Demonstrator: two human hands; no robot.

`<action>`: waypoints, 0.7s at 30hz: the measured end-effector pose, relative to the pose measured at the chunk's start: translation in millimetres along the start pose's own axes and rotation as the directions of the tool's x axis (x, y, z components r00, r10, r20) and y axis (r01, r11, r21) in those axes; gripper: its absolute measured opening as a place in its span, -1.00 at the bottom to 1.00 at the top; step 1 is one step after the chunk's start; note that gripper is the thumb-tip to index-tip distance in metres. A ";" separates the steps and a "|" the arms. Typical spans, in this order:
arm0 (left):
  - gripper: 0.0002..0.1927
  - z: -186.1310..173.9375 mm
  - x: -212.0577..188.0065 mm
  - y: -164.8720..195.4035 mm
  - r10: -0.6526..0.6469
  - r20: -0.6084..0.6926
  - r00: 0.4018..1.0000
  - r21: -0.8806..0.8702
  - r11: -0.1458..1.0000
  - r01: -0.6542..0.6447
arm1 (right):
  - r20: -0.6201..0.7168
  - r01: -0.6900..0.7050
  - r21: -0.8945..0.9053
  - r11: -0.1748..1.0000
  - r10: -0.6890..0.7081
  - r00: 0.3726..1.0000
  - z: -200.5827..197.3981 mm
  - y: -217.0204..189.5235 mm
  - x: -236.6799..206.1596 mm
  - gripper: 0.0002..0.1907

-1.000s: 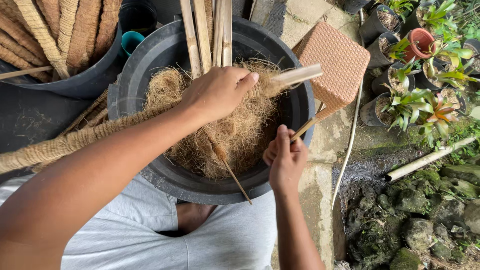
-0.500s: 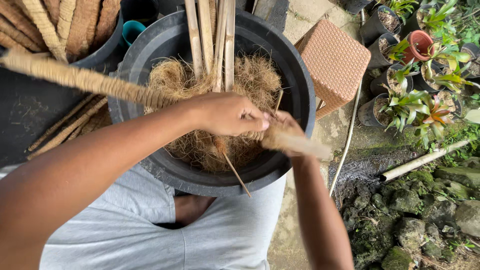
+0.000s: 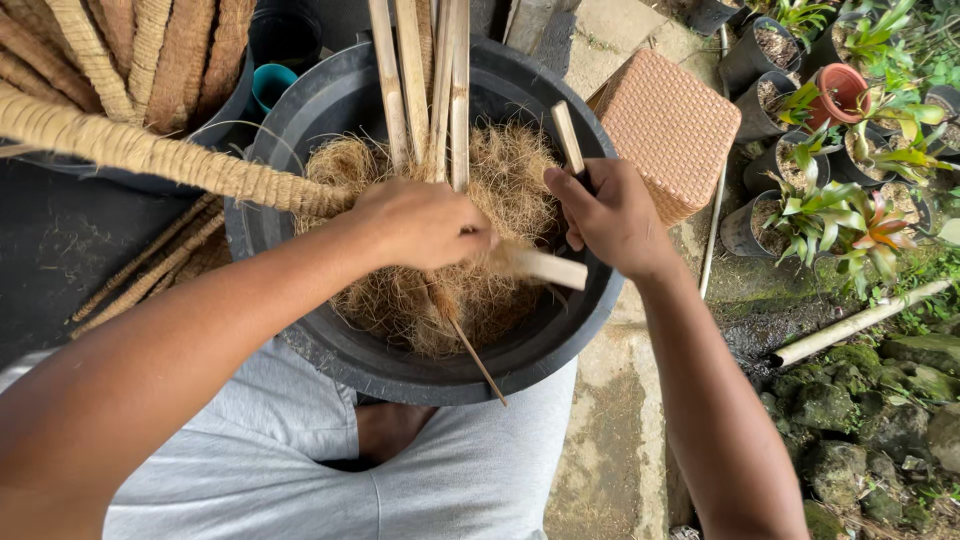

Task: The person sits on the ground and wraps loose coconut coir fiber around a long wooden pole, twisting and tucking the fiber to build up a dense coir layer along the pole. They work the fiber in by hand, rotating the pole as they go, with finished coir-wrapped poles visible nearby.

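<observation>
The left hand (image 3: 425,222) is closed around a fibre-wrapped pole (image 3: 150,155) where its bare bamboo end (image 3: 545,267) sticks out. The pole runs from the tub's centre out over its left rim. Half a second ago this pole lay higher, with both hands together on it. Now the right hand (image 3: 612,215) has come away and grips a short bamboo stick (image 3: 568,138), fingers curled shut. Wrapping looks paused while that stick is handled.

Both hands work over the loose coconut fibre (image 3: 500,180) in the black tub (image 3: 330,100). Upright bamboo slats (image 3: 415,70) crowd the far rim; the near rim is free. A woven box (image 3: 668,125) and potted plants (image 3: 830,190) hem the right side.
</observation>
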State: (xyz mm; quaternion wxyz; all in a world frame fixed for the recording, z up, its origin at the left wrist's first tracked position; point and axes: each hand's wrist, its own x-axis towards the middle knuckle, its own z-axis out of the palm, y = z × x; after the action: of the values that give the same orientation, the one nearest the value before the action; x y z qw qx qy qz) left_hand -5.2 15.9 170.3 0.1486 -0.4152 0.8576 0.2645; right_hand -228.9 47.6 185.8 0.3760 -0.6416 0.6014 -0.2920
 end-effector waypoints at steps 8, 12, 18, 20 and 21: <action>-0.57 -18.8 5.5 -19.5 -0.190 -0.348 0.918 -0.273 0.957 0.094 | -0.339 0.228 0.271 0.935 -0.129 0.932 42.8 17.7 -60.0 -0.60; -0.55 -26.1 8.1 -25.0 -0.202 -0.392 0.897 -0.400 0.916 0.032 | -0.377 0.253 0.511 0.821 -0.051 0.925 76.1 37.9 -76.2 -0.62; -0.52 -28.8 14.7 -21.6 -0.193 -0.375 0.907 -0.593 0.801 -0.075 | -0.316 0.140 0.697 0.703 0.126 0.940 104.1 65.1 -72.0 -0.68; -0.50 -28.6 12.8 -16.8 -0.164 -0.325 0.931 -0.651 0.753 -0.095 | -0.247 0.094 0.765 0.637 0.155 0.956 102.6 77.0 -61.4 -0.65; -0.50 -27.5 10.4 -13.8 -0.111 -0.321 0.940 -0.656 0.743 -0.136 | -0.177 0.059 0.787 0.614 0.133 0.975 101.0 83.6 -56.3 -0.64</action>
State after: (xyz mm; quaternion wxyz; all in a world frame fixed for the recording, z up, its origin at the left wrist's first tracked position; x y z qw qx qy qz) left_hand -1.6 -13.7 183.2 -0.1621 -0.4741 0.7204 0.4796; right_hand -197.5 117.2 65.3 0.5572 -0.3624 0.4626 -0.5867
